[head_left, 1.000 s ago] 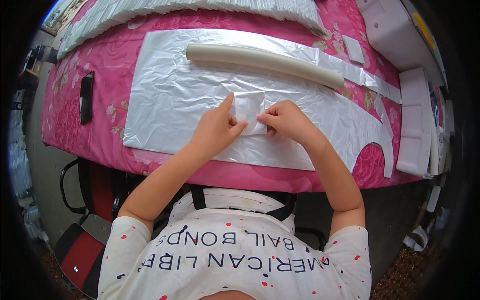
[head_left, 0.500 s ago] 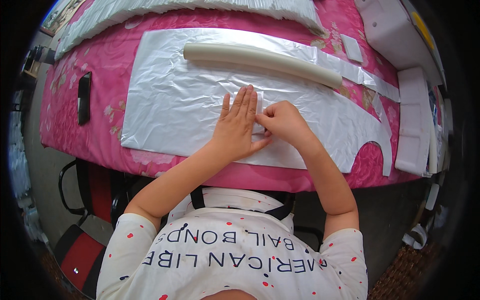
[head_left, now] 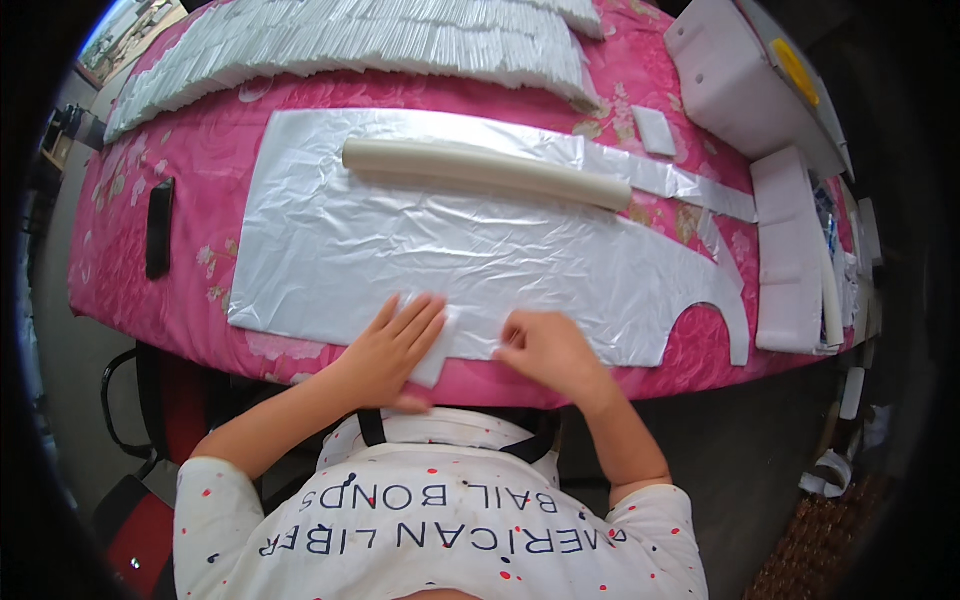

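On the near side of the beige tube (head_left: 490, 175), a folded white packet (head_left: 432, 364) lies partly under the left hand (head_left: 392, 350), the nearer of the 2 hands, its long axis roughly crossing the tube's. The left hand spreads flat over it; the right hand (head_left: 548, 352), also nearside of the tube, is half curled, any hold unclear. Beyond the tube's right end, a white foam box (head_left: 788, 260) contains blurred pale items.

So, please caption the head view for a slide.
Left hand over a folded white packet, right hand nearby, pale tube on a silvery sheet.
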Tool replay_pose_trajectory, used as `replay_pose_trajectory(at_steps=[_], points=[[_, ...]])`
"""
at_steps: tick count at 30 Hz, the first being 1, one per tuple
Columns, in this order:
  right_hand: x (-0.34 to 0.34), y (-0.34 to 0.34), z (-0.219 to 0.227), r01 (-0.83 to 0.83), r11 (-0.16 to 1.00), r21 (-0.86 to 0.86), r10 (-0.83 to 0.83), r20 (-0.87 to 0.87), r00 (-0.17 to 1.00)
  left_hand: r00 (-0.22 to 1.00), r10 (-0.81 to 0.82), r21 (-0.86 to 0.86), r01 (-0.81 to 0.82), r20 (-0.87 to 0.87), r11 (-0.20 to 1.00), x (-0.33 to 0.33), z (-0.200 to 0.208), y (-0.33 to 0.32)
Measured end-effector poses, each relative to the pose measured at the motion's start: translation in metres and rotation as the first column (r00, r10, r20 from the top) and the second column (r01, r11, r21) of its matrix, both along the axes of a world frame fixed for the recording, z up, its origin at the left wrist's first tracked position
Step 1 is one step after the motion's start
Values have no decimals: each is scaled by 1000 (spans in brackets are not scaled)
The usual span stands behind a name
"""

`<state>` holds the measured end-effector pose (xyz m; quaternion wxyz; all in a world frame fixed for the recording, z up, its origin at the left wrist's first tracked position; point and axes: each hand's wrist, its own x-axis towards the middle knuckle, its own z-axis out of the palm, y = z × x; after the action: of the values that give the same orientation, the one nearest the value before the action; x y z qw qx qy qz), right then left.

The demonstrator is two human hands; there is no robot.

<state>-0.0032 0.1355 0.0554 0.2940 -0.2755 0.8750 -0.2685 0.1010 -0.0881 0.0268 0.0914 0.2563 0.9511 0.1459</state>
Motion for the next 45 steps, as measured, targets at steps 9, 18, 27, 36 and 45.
replay_pose_trajectory(at_steps=[9, 18, 27, 36, 45], points=[[15, -43, -4, -299, 713, -634, 298, -113, 948, 973, 156, 600, -227, 169, 767, 52, 7, -14], [-101, 0, -11, 27, 778, -628, -430, -500, 751, 900, 435, 734, -275, -31, 620, 7, 14, -4], [-313, 110, -27, 281, 958, 62, -26, -954, 300, 916, 385, 610, -243, -111, 754, 9, 7, -6], [-216, 58, -13, -163, 969, -184, -2, -667, 745, 952, 298, 546, -215, -66, 809, -8, 4, -8], [-66, 26, 1, -132, 991, 18, 129, -385, 914, 919, 392, 416, -341, -42, 843, -49, -4, 40]])
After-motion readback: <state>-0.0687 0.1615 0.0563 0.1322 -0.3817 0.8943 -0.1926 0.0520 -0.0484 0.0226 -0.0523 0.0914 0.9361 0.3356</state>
